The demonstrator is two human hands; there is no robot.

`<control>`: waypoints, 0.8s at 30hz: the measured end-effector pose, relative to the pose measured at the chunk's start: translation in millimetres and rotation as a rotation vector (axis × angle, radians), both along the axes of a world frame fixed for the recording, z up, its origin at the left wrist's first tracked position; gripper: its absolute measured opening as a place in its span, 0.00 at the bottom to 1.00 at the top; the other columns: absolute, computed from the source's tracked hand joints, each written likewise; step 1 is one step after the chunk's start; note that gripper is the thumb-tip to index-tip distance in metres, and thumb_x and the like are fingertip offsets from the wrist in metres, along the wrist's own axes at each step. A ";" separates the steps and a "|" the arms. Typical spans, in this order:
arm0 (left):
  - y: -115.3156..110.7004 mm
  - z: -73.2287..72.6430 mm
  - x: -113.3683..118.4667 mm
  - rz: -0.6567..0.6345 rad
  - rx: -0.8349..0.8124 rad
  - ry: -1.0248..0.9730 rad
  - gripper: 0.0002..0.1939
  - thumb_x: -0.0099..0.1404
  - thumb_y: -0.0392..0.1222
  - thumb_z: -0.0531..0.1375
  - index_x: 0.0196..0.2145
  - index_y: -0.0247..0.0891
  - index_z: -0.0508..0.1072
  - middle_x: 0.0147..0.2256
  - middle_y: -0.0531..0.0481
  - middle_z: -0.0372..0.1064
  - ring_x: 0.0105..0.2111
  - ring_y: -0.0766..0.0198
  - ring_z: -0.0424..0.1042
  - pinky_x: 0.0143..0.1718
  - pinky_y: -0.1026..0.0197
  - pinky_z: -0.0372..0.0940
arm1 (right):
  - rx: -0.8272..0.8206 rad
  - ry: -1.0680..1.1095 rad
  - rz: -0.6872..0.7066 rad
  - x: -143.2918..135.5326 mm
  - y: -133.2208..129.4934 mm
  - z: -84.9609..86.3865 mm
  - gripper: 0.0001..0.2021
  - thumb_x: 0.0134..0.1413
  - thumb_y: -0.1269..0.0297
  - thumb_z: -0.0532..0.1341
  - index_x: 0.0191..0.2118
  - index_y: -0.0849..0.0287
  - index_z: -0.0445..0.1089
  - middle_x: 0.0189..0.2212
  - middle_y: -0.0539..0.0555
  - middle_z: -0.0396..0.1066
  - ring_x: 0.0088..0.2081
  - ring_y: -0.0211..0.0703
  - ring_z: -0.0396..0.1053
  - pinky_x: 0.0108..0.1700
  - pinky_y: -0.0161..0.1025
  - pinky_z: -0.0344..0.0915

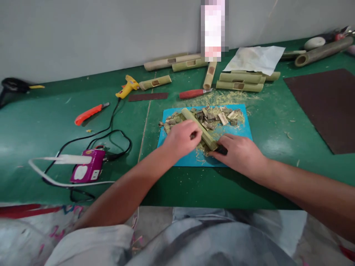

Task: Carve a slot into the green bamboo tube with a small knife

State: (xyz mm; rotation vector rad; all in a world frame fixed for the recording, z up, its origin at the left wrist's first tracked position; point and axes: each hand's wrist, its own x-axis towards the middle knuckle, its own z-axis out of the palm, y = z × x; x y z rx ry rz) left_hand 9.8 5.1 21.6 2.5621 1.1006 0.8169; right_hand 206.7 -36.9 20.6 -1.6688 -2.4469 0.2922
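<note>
A pale green bamboo tube (204,133) lies slanted across the blue mat (183,161), its near end toward my right hand. My left hand (183,136) is closed on the tube's left side, fingers curled; a small dark spot shows between them, too unclear to name. At the tube's near end, my right hand (242,155) pinches a small dark object (222,149) whose kind I cannot make out. Bamboo chips (210,117) and fine shavings lie around the tube, mostly on the mat's far half.
Cut bamboo tubes (240,86) with notches lie along the back. Beyond the mat is a red-handled knife (194,94). Leftward are an orange cutter (90,113), a yellow glue gun (128,87) and a purple power adapter (88,166) with cords. A dark brown sheet (324,107) lies right.
</note>
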 end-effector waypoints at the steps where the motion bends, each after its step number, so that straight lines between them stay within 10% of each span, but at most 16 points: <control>1: -0.2 -0.2 0.0 0.008 0.007 -0.002 0.09 0.64 0.32 0.56 0.25 0.36 0.69 0.24 0.53 0.62 0.25 0.68 0.62 0.27 0.65 0.56 | -0.004 0.001 -0.004 0.0 -0.1 0.3 0.13 0.56 0.53 0.63 0.31 0.59 0.70 0.29 0.53 0.71 0.27 0.39 0.63 0.28 0.38 0.48; 24: -10.7 -0.8 9.1 -0.136 -0.141 -0.089 0.06 0.65 0.32 0.59 0.29 0.36 0.71 0.26 0.53 0.66 0.27 0.69 0.66 0.29 0.67 0.59 | -0.014 0.026 0.021 1.1 0.2 -2.6 0.12 0.56 0.56 0.62 0.33 0.61 0.72 0.30 0.55 0.72 0.27 0.39 0.64 0.29 0.38 0.49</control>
